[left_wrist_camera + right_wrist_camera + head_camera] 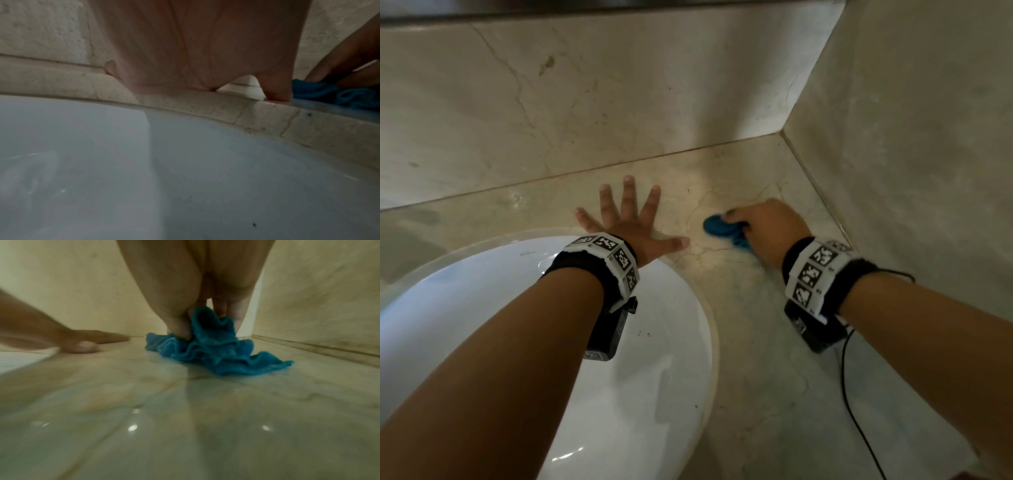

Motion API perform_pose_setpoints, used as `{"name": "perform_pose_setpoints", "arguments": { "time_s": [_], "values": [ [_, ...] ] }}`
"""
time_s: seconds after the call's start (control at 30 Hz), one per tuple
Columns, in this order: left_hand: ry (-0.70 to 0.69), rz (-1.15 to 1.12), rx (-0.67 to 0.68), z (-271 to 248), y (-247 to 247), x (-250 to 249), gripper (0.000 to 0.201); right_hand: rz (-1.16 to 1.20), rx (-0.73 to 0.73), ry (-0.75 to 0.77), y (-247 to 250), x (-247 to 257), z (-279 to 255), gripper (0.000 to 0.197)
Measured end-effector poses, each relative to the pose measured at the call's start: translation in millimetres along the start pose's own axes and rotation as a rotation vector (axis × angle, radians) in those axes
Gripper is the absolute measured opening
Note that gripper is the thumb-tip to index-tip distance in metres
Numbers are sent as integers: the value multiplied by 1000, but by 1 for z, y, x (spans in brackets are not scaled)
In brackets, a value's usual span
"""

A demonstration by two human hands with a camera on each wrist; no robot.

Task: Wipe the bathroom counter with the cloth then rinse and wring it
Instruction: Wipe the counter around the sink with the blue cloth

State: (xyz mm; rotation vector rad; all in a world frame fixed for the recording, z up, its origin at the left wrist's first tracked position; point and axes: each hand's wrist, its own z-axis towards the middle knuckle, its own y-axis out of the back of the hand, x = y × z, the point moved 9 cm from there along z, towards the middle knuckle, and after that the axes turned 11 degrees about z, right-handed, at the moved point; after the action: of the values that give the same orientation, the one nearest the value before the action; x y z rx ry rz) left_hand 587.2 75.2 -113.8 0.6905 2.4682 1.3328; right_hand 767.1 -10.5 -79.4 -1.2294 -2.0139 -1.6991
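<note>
A bunched blue cloth (724, 231) lies on the beige marble counter (750, 294) near the back right corner. My right hand (763, 226) grips it, thumb and fingers curled into its folds; the right wrist view shows the cloth (213, 350) crumpled under the hand (197, 288) and trailing to the right on the wet, shiny stone. My left hand (630, 222) lies flat on the counter behind the sink, fingers spread wide, thumb pointing toward the cloth. In the left wrist view its palm (195, 48) presses on the counter edge, with the cloth (320, 94) at the far right.
A white oval sink (661, 342) fills the lower left, with dark specks in the bowl. Marble walls (911, 137) close in behind and on the right, meeting at a corner. A thin black cable (859, 411) runs from my right wrist across the counter.
</note>
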Motion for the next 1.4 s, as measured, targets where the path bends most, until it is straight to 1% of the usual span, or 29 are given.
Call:
{"name": "perform_pose_setpoints", "arguments": {
  "time_s": [0.07,0.13,0.2,0.27,0.33,0.4,0.47,0.5,0.57,0.6,0.7,0.83,0.93,0.97,1.0,1.03,1.07,1.1,1.13,1.2,1.23,1.27,1.33,1.4],
  "values": [
    [0,4,-3,0,0,0,102,23,-92,-82,23,-13,15,34],
    [1,6,-8,0,0,0,102,-65,-102,-141,37,-19,23,38],
    [0,2,-11,1,0,0,101,-204,-93,-114,39,-19,24,42],
    [-3,5,-14,1,0,1,101,-273,-93,-20,29,-13,20,45],
    [-2,18,-20,3,0,1,96,-232,-100,55,17,-6,15,44],
    [17,4,-20,3,0,1,82,-174,-53,101,1,1,7,41],
    [31,-11,-32,0,2,-1,68,-235,6,159,-16,8,-3,43],
    [31,-12,-46,0,1,-2,65,-264,26,194,-24,12,-9,45],
    [25,1,-67,-3,1,-4,63,-318,54,233,-39,16,-21,52],
    [22,7,-70,-5,-1,-5,63,-354,74,224,-47,16,-27,55],
    [-4,35,-73,-15,-8,-10,66,-396,122,213,-64,19,-49,56],
    [-60,60,-110,-28,-17,-19,65,-314,186,266,-73,18,-79,51],
    [-128,60,-128,-34,-20,-37,62,-123,267,227,-65,21,-95,38],
    [-133,66,-122,-34,-21,-41,62,-34,258,239,-58,26,-98,34],
    [-129,76,-117,-33,-22,-43,63,44,204,280,-48,31,-98,29],
    [-123,81,-114,-32,-24,-43,65,71,105,317,-36,30,-94,28],
    [-124,83,-113,-32,-25,-43,67,37,6,327,-26,22,-88,30],
    [-130,83,-111,-31,-26,-43,70,-4,-78,297,-18,11,-80,35],
    [-136,85,-108,-31,-27,-42,74,-29,-149,235,-8,0,-74,39],
    [-142,87,-102,-31,-28,-42,83,-55,-254,85,10,-25,-63,40],
    [-142,86,-100,-31,-29,-42,87,-77,-263,31,14,-34,-59,41],
    [-142,82,-100,-31,-29,-43,91,-134,-241,5,13,-38,-54,43],
    [-138,72,-109,-31,-29,-43,97,-220,-202,28,5,-35,-47,46],
    [-131,70,-126,-33,-28,-43,102,-189,-191,66,-3,-26,-42,49]
  ]
}}
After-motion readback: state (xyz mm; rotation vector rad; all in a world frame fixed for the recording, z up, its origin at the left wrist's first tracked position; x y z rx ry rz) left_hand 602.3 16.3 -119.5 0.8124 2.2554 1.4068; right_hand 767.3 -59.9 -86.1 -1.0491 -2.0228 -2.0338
